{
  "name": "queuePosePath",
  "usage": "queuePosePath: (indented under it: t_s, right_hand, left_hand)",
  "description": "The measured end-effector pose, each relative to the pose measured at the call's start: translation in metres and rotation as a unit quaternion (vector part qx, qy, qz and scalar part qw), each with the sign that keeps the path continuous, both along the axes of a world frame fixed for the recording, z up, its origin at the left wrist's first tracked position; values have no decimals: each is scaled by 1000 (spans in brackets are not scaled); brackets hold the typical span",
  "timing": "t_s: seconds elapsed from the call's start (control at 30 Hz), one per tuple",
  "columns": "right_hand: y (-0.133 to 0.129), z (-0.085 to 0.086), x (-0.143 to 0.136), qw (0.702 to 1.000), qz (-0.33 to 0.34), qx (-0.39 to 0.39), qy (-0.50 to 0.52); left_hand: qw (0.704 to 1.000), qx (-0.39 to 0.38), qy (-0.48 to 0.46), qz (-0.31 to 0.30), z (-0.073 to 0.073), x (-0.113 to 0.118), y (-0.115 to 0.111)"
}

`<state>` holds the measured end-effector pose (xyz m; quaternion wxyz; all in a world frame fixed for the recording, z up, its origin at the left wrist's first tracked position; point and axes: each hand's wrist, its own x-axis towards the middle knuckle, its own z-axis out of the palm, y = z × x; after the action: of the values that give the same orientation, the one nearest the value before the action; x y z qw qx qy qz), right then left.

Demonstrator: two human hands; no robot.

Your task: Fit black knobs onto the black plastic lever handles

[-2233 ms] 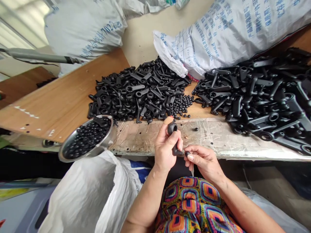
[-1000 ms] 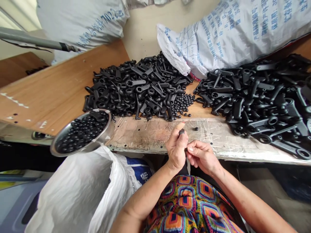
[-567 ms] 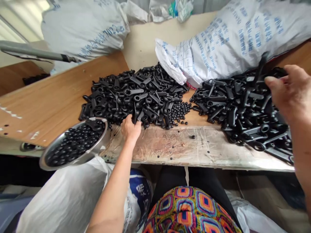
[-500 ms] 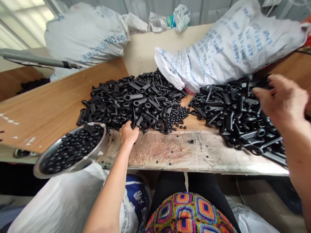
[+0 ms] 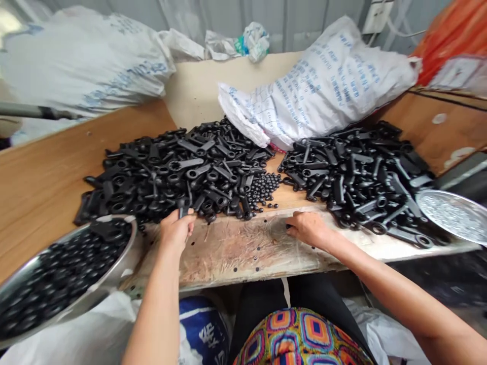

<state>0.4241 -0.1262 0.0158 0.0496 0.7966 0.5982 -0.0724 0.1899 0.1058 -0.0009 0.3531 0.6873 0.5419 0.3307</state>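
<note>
My left hand (image 5: 175,228) is closed on a black lever part (image 5: 183,208) at the front edge of the left heap of black parts (image 5: 152,172). Over the worn front strip of the table (image 5: 228,243), my right hand (image 5: 307,228) pinches a small black piece (image 5: 289,226), mostly hidden by the fingers. Small black balls (image 5: 264,187) lie between the left heap and the right heap of black parts (image 5: 357,172).
A metal bowl of black balls (image 5: 129,243) stands at the left edge. At the right is a round dish (image 5: 452,215) with small clear or silvery pieces. White printed sacks (image 5: 312,86) lie behind the heaps. Wooden boards flank them.
My right hand has moved left and down from above the right heap to the front strip. My left hand has lifted slightly with a lever part. The view has shifted right.
</note>
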Motion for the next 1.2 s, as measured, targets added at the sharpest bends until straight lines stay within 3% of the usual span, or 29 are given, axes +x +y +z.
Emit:
queuePosePath:
  t_s: [0.1,0.2,0.3,0.4,0.43,0.47,0.53,0.63,0.7,0.77,0.9,1.2]
  right_hand:
    - [0,2,-4,1000,4,-3,1]
    - [0,0,-7,999,0,13,37]
    - [-5,-1,-7,995,-4,46,87]
    - [-18,-2,-10,975,8,109,194]
    - [-23,-3,-13,948,3,143,284]
    - [-28,-5,-17,901,-7,177,395]
    - [-36,-11,-29,759,-36,220,612]
    - [-43,-21,-54,573,-62,225,786]
    - [-43,-25,-71,495,-69,225,837]
    - [-42,-28,-84,446,-69,228,863]
    - [-43,-30,-97,409,-66,231,880]
    - [-45,-28,-103,430,-81,248,864]
  left_hand:
    - [979,-65,-177,-78,6,3,-41]
    - [902,-182,-342,-191,17,12,-80]
    - [848,-238,-408,-239,30,23,-108]
    - [819,-255,-447,-255,40,31,-126]
    - [813,-258,-453,-259,43,32,-131]
    - [810,-259,-455,-264,46,33,-135]
    - [807,-257,-454,-277,52,33,-142]
    - [803,-249,-452,-299,61,35,-151]
    - [801,-233,-457,-308,65,37,-157]
    - [803,-211,-464,-308,66,40,-163]
    - [816,-183,-470,-283,61,47,-177]
    - [847,-161,-446,-241,47,53,-189]
